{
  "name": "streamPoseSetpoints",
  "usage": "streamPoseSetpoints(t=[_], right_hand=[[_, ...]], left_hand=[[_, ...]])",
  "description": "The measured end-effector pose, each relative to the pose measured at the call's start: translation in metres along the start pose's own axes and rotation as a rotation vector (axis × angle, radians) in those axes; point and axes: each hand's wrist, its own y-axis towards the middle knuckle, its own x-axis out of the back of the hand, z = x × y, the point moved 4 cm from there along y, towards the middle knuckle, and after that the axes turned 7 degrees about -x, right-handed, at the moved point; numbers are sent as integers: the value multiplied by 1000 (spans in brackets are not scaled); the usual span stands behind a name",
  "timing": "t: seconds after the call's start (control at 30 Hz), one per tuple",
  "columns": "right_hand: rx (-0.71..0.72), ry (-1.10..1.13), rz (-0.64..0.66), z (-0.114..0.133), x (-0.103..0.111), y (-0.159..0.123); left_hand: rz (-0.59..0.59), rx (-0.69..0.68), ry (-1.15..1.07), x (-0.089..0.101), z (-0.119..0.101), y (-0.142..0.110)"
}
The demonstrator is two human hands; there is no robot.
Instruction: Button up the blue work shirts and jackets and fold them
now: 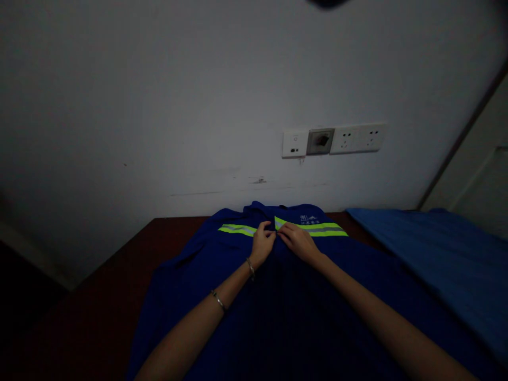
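Observation:
A dark blue work jacket lies spread out, its collar toward the wall. Yellow-green and grey reflective strips cross its chest, and a white printed logo sits above the right one. At the front opening, my left hand pinches the jacket's edge between thumb and fingers. Close beside it, my right hand grips the other front edge near the end of the strip. The fingertips of both hands nearly meet. Whether a button or other fastener is between them is too dark and small to tell.
Beneath the jacket is a dark reddish-brown table. A lighter blue cloth lies to the right. Behind stands a white wall with a row of sockets. A pale door or panel is at the far right.

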Motion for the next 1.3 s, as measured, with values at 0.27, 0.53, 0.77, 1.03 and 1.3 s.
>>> streamPoseSetpoints(t=[0.27, 0.53, 0.77, 1.03, 1.3], right_hand=[[36, -42, -78, 3, 2, -1], [48, -19, -97, 6, 7, -1], [51, -4, -115, 7, 8, -2], [33, -16, -126, 6, 9, -3], [35, -10, -103, 6, 10, -2]], left_hand=[[-5, 6, 4, 1, 1, 1], [8, 34, -4, 2, -1, 5], [22, 30, -23, 4, -4, 6], [36, 30, -5, 6, -3, 7], [36, -23, 106, 9, -2, 9]])
